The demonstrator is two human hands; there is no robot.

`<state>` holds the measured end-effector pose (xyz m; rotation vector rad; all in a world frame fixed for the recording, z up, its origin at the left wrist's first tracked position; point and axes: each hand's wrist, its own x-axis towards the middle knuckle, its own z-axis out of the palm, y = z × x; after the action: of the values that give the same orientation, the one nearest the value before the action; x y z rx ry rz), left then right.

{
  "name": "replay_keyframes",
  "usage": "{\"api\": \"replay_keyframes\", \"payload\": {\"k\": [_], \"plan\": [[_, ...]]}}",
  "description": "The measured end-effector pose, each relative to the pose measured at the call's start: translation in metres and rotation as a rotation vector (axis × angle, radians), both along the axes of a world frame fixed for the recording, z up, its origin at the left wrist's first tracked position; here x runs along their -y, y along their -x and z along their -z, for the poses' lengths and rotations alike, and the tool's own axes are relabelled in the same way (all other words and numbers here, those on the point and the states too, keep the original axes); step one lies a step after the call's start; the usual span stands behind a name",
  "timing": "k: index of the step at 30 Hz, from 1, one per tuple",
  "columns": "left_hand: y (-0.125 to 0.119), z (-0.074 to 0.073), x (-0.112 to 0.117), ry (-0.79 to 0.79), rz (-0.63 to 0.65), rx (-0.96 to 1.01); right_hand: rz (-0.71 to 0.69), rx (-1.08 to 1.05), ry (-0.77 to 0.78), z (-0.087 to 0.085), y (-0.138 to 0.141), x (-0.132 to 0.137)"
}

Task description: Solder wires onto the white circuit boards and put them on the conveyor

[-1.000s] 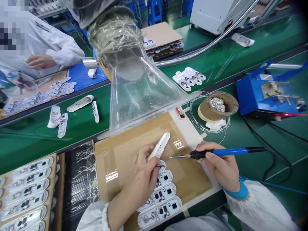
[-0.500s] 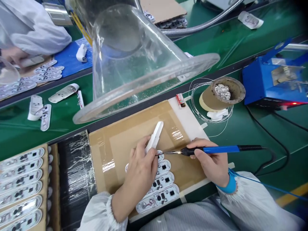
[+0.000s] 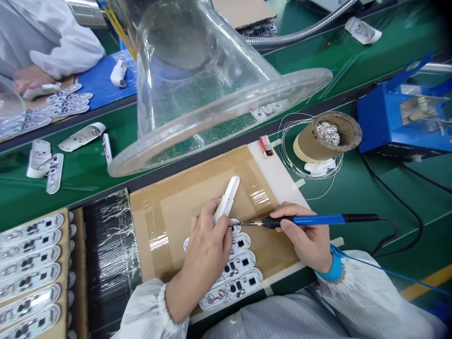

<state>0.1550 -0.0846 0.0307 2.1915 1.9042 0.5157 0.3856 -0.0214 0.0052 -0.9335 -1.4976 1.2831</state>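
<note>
My left hand (image 3: 208,247) is closed around a white plastic housing (image 3: 228,197), whose far end points away from me. A thin dark wire shows at the thumb tip, over the topmost of several white oval circuit boards (image 3: 240,242) lying in an overlapping row. In my right hand (image 3: 305,235) is a blue soldering iron (image 3: 318,219), held like a pen. Its tip meets the wire area by my left thumb; the exact contact is too small to make out. A brown cardboard sheet (image 3: 197,174) lies beneath.
A clear fume hood (image 3: 212,108) hangs over the far edge. At right stand a brown cup of metal wool (image 3: 307,141), coiled solder wire (image 3: 282,150) and a blue soldering station (image 3: 381,117). Boards fill a cardboard tray (image 3: 65,282) at left. A co-worker's hand (image 3: 33,77) is at upper left.
My right hand and the soldering iron have shifted slightly left, the tip closer over the top board. Parts on the green strip beyond have slid left. The soldering station's red light no longer shows.
</note>
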Motion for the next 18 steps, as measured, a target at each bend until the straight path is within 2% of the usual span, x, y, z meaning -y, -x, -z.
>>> {"api": "replay_keyframes", "payload": {"k": [18], "plan": [[-0.0003,0.0005,0.0001,0.003,0.000,-0.018,0.013,0.000,-0.012,-0.0023,0.0015,-0.0016]]}}
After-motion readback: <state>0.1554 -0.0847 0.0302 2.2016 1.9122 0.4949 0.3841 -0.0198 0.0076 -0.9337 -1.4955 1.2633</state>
